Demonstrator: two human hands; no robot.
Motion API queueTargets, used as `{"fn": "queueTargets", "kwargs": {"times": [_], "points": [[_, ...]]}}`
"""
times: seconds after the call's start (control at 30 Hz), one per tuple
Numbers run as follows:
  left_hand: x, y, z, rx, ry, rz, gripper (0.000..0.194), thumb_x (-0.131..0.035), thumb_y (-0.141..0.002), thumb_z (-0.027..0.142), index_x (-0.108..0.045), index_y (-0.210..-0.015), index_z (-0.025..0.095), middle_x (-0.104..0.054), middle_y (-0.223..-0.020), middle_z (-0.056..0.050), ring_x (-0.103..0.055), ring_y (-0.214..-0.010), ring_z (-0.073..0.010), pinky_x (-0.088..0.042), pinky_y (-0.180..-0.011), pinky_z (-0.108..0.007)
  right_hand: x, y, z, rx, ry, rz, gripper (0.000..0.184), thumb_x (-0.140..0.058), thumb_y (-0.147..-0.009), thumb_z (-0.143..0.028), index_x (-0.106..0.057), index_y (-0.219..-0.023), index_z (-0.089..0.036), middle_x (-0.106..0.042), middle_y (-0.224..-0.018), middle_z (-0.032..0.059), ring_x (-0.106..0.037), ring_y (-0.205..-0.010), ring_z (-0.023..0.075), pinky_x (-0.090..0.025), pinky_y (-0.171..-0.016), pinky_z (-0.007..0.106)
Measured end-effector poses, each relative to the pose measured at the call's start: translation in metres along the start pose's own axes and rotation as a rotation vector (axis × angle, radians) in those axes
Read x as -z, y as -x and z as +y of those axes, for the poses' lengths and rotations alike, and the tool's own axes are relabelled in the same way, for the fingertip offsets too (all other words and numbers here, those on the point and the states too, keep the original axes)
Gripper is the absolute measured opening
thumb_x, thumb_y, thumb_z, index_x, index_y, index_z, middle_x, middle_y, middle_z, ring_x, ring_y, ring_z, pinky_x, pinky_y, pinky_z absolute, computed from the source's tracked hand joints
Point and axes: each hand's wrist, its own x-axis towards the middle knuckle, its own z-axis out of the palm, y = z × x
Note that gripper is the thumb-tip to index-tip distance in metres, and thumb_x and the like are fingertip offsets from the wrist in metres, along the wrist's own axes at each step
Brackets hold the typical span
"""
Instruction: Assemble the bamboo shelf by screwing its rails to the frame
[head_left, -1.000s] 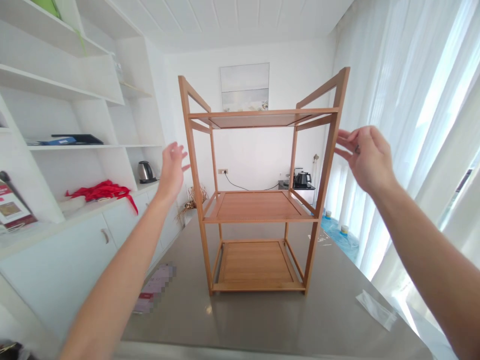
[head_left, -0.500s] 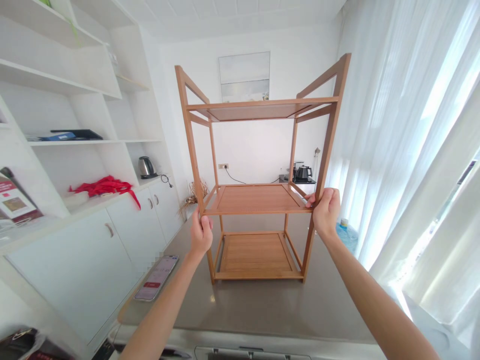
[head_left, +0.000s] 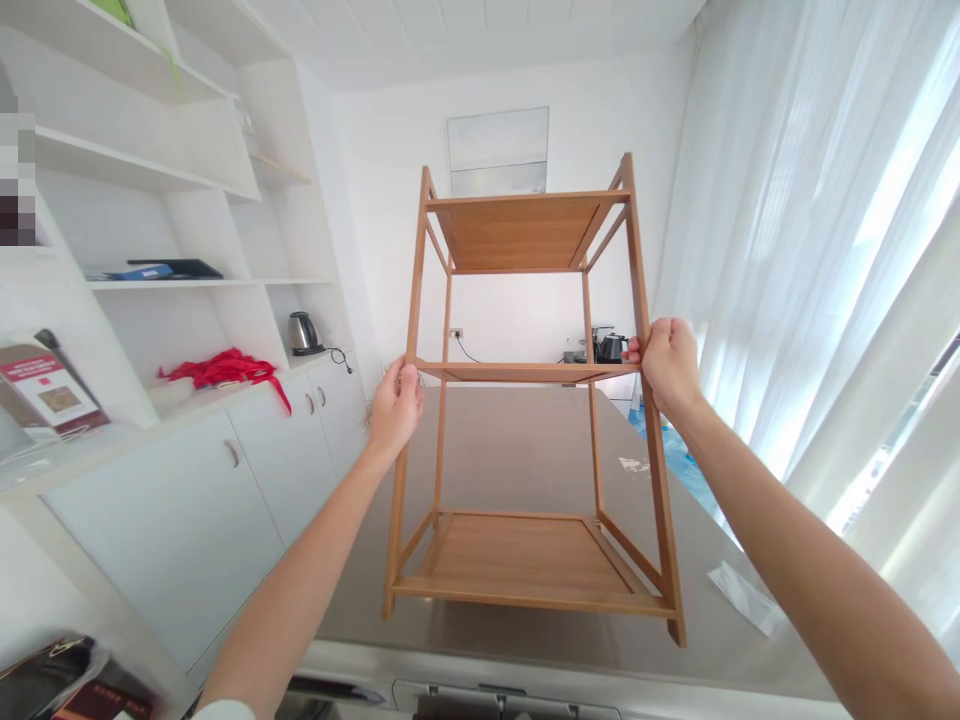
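A three-tier wooden shelf rack [head_left: 525, 555] is in the middle of the head view, its top tilted away from me. It appears raised off the grey-brown tabletop [head_left: 517, 440]. My left hand [head_left: 397, 402] is closed around its left front post at the height of the middle shelf. On the opposite side my right hand [head_left: 670, 368] grips the right front post at about the same level, with fingertips showing inside the post. Nothing stands on the bottom shelf; the middle shelf is seen nearly edge-on.
White shelving with cabinets [head_left: 259, 430] lines the left, bearing a kettle [head_left: 303, 333] and red cloth [head_left: 225, 368]. Sheer curtains [head_left: 765, 250] hang at the right. A clear plastic piece [head_left: 745, 597] lies on the table's right side. A dark kettle [head_left: 612, 348] stands behind the rack.
The rack has come up and closer, tilting so the underside of its top shelf shows more. Both hands rose with it. The phone on the table is no longer visible.
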Motion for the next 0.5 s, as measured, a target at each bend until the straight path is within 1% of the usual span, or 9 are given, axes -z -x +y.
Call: {"fn": "queueTargets", "kwargs": {"times": [0.07, 0.13, 0.23, 0.3, 0.37, 0.4, 0.43, 0.47, 0.5], "points": [[0.000, -0.010, 0.005, 0.054, 0.002, -0.031, 0.036, -0.051, -0.101, 0.054, -0.055, -0.118, 0.023, -0.035, -0.060, 0.010, -0.029, -0.036, -0.0059, -0.025, -0.032, -0.017, -0.005, -0.013, 0.004, -0.078, 0.031, -0.022, 0.034, -0.049, -0.102, -0.054, -0.044, -0.080, -0.028, -0.057, -0.062, -0.0029, -0.057, -0.051, 0.0146, -0.056, -0.057, 0.032], [0.001, -0.016, 0.002, 0.114, -0.001, -0.056, 0.031, -0.052, -0.101, 0.052, -0.054, -0.110, 0.022, -0.035, -0.059, 0.011, -0.029, -0.033, -0.0054, -0.025, -0.031, -0.017, -0.009, -0.020, 0.012, -0.133, 0.069, -0.038, 0.032, -0.050, -0.102, -0.051, -0.046, -0.080, -0.028, -0.059, -0.060, -0.0014, -0.059, -0.052, 0.0167, -0.056, -0.057, 0.034], [0.003, -0.020, -0.009, 0.216, -0.009, -0.085, 0.028, -0.052, -0.101, 0.049, -0.052, -0.100, 0.022, -0.035, -0.056, 0.012, -0.029, -0.032, -0.0051, -0.025, -0.030, -0.016, -0.011, -0.023, 0.029, -0.196, 0.152, -0.063, 0.031, -0.049, -0.102, -0.046, -0.049, -0.078, -0.027, -0.062, -0.060, 0.0015, -0.062, -0.054, 0.0199, -0.055, -0.057, 0.037], [0.004, -0.021, -0.020, 0.296, -0.014, -0.096, 0.026, -0.051, -0.102, 0.047, -0.053, -0.100, 0.021, -0.035, -0.055, 0.012, -0.029, -0.031, -0.0050, -0.026, -0.030, -0.016, -0.011, -0.022, 0.042, -0.245, 0.222, -0.087, 0.031, -0.049, -0.102, -0.042, -0.053, -0.076, -0.025, -0.063, -0.062, 0.0026, -0.062, -0.056, 0.0200, -0.055, -0.059, 0.037], [0.003, -0.023, -0.032, 0.380, -0.019, -0.099, 0.026, -0.050, -0.104, 0.045, -0.056, -0.104, 0.020, -0.043, -0.059, 0.010, -0.037, -0.035, -0.0056, -0.034, -0.035, -0.016, -0.011, -0.020, 0.056, -0.299, 0.295, -0.115, 0.032, -0.050, -0.102, -0.040, -0.058, -0.077, -0.022, -0.066, -0.066, 0.0035, -0.063, -0.059, 0.0190, -0.055, -0.063, 0.037], [0.003, -0.025, -0.038, 0.422, -0.022, -0.099, 0.027, -0.052, -0.104, 0.043, -0.058, -0.108, 0.018, -0.053, -0.067, 0.006, -0.047, -0.043, -0.0071, -0.043, -0.041, -0.019, -0.012, -0.020, 0.063, -0.331, 0.329, -0.131, 0.031, -0.052, -0.103, -0.040, -0.061, -0.081, -0.019, -0.068, -0.071, 0.0039, -0.064, -0.063, 0.0183, -0.056, -0.066, 0.036], [0.002, -0.027, -0.044, 0.464, -0.024, -0.099, 0.028, -0.055, -0.104, 0.042, -0.060, -0.114, 0.016, -0.062, -0.081, 0.001, -0.059, -0.057, -0.0100, -0.053, -0.052, -0.023, -0.012, -0.019, 0.071, -0.364, 0.360, -0.147, 0.029, -0.054, -0.103, -0.040, -0.064, -0.088, -0.017, -0.070, -0.080, 0.0045, -0.066, -0.069, 0.0178, -0.058, -0.070, 0.036], [0.001, -0.029, -0.050, 0.503, -0.027, -0.097, 0.030, -0.058, -0.103, 0.040, -0.061, -0.120, 0.015, -0.067, -0.098, -0.004, -0.067, -0.075, -0.0144, -0.060, -0.066, -0.030, -0.013, -0.019, 0.079, -0.397, 0.387, -0.164, 0.027, -0.056, -0.103, -0.040, -0.067, -0.098, -0.015, -0.071, -0.091, 0.0054, -0.068, -0.078, 0.0179, -0.059, -0.075, 0.037], [-0.001, -0.031, -0.056, 0.539, -0.030, -0.096, 0.034, -0.061, -0.101, 0.038, -0.061, -0.125, 0.015, -0.067, -0.115, -0.008, -0.069, -0.093, -0.0192, -0.061, -0.080, -0.037, -0.014, -0.018, 0.087, -0.429, 0.410, -0.181, 0.028, -0.059, -0.102, -0.040, -0.067, -0.109, -0.015, -0.071, -0.104, 0.0066, -0.069, -0.087, 0.0185, -0.059, -0.081, 0.038]]}}
